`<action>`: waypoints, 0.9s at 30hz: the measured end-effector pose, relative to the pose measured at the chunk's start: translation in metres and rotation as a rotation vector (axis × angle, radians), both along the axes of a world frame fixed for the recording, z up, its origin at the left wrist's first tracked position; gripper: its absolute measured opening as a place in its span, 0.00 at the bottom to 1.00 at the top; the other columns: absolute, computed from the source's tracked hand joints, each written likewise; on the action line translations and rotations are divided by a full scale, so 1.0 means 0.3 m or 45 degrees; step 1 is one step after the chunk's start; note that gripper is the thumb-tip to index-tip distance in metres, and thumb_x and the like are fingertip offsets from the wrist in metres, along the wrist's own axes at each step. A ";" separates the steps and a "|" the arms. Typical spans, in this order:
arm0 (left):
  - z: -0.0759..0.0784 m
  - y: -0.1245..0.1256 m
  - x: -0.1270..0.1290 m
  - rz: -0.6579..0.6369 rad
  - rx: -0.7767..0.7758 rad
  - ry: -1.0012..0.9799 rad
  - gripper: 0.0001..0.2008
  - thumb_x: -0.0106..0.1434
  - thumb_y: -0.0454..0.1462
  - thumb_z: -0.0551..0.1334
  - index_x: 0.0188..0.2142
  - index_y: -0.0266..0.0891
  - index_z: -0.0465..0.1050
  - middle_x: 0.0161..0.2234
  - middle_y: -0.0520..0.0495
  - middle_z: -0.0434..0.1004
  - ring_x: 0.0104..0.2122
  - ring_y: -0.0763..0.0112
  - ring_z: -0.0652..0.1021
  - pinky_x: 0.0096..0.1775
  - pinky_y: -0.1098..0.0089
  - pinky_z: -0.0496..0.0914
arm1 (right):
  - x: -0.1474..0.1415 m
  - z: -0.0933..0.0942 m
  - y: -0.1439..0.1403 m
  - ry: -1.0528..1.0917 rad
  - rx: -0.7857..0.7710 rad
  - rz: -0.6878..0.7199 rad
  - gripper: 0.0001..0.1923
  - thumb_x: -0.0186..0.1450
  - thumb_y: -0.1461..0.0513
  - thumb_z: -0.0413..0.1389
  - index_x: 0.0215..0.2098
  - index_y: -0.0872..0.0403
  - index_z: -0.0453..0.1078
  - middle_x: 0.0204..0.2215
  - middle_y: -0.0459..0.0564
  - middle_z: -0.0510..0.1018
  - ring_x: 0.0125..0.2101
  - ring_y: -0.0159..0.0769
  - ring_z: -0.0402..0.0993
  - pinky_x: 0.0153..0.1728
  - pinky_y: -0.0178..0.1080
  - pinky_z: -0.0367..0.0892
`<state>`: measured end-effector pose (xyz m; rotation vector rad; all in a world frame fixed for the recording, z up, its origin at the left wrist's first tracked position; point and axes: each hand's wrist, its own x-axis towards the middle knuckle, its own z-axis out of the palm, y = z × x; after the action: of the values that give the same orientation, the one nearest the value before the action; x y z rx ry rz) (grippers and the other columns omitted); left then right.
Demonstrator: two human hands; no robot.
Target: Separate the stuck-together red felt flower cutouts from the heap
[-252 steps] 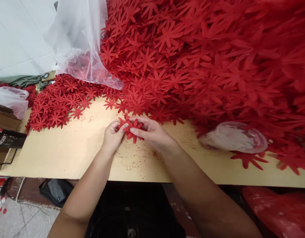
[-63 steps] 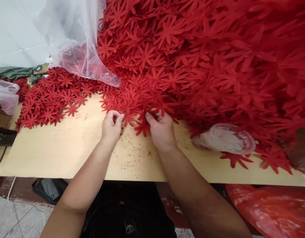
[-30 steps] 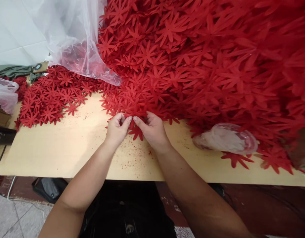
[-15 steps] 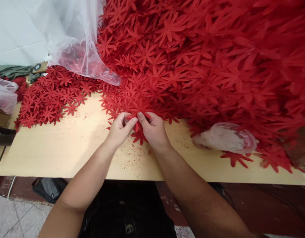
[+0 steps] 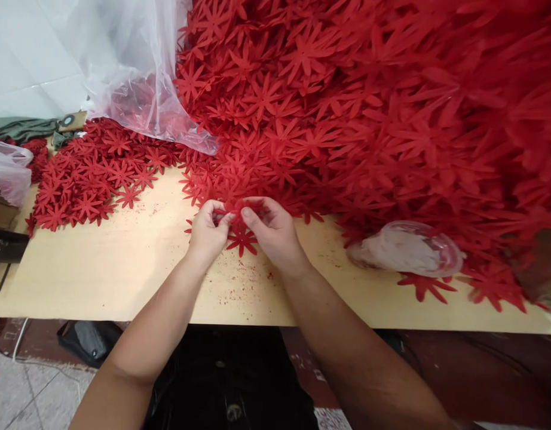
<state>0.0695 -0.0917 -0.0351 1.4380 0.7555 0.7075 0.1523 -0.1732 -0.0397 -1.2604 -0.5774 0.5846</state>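
Red flower cutout (image 5: 241, 237) pinched, two hands (image 5: 207, 230).

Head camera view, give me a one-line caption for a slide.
Both hands, left hand and right hand, pinch red flower cutouts beside a huge red pile.

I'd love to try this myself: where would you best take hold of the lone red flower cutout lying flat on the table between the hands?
Probably by one petal tip of the flower cutout, coming from the near table edge. It lies flat and thin on the table, so a pointed petal is likely easiest to lift. The left hand and right hand flank it, and the big pile crowds the far side.
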 end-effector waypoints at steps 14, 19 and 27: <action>0.002 -0.008 -0.014 -0.145 0.160 0.067 0.15 0.60 0.45 0.58 0.23 0.38 0.63 0.20 0.56 0.63 0.22 0.78 0.64 0.28 0.74 0.62 | -0.009 0.000 0.002 -0.073 -0.018 -0.068 0.16 0.56 0.49 0.60 0.26 0.53 0.70 0.25 0.47 0.76 0.29 0.34 0.73 0.39 0.42 0.72; -0.021 0.000 -0.015 -0.105 0.351 0.151 0.12 0.58 0.45 0.62 0.28 0.39 0.66 0.23 0.54 0.65 0.25 0.76 0.66 0.31 0.72 0.65 | 0.000 -0.007 0.002 -0.058 -0.103 -0.140 0.20 0.58 0.47 0.58 0.21 0.53 0.65 0.20 0.45 0.72 0.27 0.34 0.72 0.33 0.39 0.71; -0.014 0.021 -0.025 0.064 0.929 0.037 0.23 0.54 0.44 0.67 0.49 0.42 0.70 0.52 0.41 0.67 0.54 0.60 0.68 0.56 0.57 0.62 | 0.005 -0.021 0.014 -0.047 0.034 -0.110 0.16 0.54 0.50 0.62 0.30 0.53 0.70 0.31 0.50 0.78 0.35 0.37 0.75 0.46 0.47 0.71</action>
<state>0.0620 -0.0854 -0.0392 2.0913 0.5752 1.0685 0.1537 -0.1691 -0.0461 -1.2667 -0.5568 0.4808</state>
